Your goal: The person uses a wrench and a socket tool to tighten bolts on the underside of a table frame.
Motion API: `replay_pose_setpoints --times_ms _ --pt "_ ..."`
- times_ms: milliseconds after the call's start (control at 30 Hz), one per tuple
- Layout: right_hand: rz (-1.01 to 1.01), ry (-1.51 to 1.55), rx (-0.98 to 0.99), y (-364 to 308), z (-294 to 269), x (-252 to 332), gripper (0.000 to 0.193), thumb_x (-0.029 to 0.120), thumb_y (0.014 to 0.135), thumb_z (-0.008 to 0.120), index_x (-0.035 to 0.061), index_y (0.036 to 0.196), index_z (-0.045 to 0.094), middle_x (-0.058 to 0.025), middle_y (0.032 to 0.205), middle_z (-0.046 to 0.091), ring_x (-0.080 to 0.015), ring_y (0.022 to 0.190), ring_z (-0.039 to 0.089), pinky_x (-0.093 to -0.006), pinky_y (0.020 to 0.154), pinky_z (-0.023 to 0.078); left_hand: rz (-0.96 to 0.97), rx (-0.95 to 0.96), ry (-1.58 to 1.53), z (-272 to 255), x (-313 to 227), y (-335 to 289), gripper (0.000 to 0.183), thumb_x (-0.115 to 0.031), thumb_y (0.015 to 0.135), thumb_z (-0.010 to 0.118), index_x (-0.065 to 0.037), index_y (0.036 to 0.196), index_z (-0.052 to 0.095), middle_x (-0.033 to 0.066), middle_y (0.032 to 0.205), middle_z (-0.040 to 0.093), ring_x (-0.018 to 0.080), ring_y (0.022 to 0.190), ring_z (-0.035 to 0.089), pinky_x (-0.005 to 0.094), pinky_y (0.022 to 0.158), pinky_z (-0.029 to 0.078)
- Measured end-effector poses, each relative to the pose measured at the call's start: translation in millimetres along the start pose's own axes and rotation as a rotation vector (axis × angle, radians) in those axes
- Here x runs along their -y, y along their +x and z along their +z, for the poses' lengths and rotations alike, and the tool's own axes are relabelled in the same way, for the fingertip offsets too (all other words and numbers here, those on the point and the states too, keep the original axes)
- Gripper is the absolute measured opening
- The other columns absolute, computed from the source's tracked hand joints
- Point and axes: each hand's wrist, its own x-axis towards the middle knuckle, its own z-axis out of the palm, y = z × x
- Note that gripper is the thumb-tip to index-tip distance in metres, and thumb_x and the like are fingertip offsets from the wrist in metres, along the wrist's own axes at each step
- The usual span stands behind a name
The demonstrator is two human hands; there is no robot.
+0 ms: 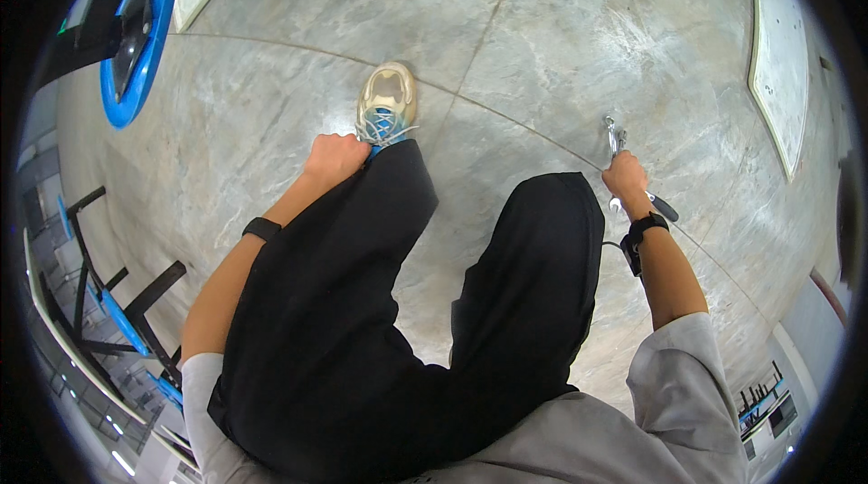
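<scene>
My left hand (338, 159) is curled into a fist against the black trousers (334, 294), close to the beige shoe (387, 100) with blue under its laces. The inside of that fist is hidden. Out to the right, my right hand (626, 175) is wrapped round some metal wrenches (615, 133), whose shiny ends stick out beyond the fingers. An open jaw shows below the hand, and a dark handle (665, 206) pokes out beside the wrist. How many tools it holds, I cannot tell. Both wrists wear black bands.
Grey concrete floor (506, 59) with thin joint lines surrounds me. A blue-rimmed disc (140, 32) on a black frame stands at the far left. Black and blue frames (117, 317) are at the lower left. A pale panel (779, 59) is at the far right.
</scene>
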Motion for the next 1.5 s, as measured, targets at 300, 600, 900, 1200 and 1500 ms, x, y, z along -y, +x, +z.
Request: replay_pose_setpoints --times_ms 300,600,900,1200,1500 --pt "0.0 0.03 0.058 4 1 -3 0.027 0.013 0.071 0.053 -0.0025 0.093 0.057 -0.023 0.095 0.062 -0.0383 0.088 0.061 -0.0445 0.076 0.049 0.174 -0.026 -0.17 -7 3 5 0.013 -0.015 0.075 0.052 -0.006 0.075 0.062 0.0133 0.072 0.063 0.0309 0.07 0.063 0.0411 0.058 0.049" --pt "-0.055 0.13 -0.034 14 18 -19 0.025 0.012 0.066 0.054 -0.007 0.082 0.057 -0.0279 0.083 0.061 -0.0415 0.083 0.06 -0.046 0.072 0.048 0.062 -0.016 -0.181 -17 -29 -2 0.025 -0.022 0.08 0.054 -0.006 0.1 0.059 0.0073 0.082 0.063 0.0281 0.078 0.062 0.0392 0.06 0.049" --pt "0.013 0.144 0.065 8 -2 0 0.023 0.01 0.071 0.053 -0.0042 0.088 0.059 -0.0251 0.088 0.062 -0.0381 0.088 0.06 -0.0443 0.077 0.048 0.077 0.176 -0.254 -12 -14 -10 0.038 -0.033 0.085 0.048 -0.014 0.119 0.05 0.0148 0.117 0.043 0.0333 0.111 0.046 0.0528 0.084 0.041" --pt "0.06 0.077 0.109 31 43 -35 0.028 0.012 0.071 0.057 -0.0035 0.095 0.056 -0.0241 0.098 0.06 -0.037 0.095 0.059 -0.0407 0.079 0.049 -0.037 0.195 -0.799 -6 -20 9 0.034 -0.026 0.079 0.055 0.001 0.098 0.062 0.023 0.102 0.06 0.0355 0.091 0.059 0.0433 0.08 0.045" --pt "-0.06 0.156 -0.06 19 25 -23 0.02 0.009 0.066 0.058 -0.0063 0.078 0.061 -0.026 0.085 0.061 -0.0387 0.083 0.061 -0.043 0.071 0.05 0.103 -0.05 -0.975 3 46 -60 0.036 -0.03 0.088 0.051 0.0 0.107 0.059 0.0169 0.102 0.062 0.0264 0.095 0.058 0.034 0.084 0.044"
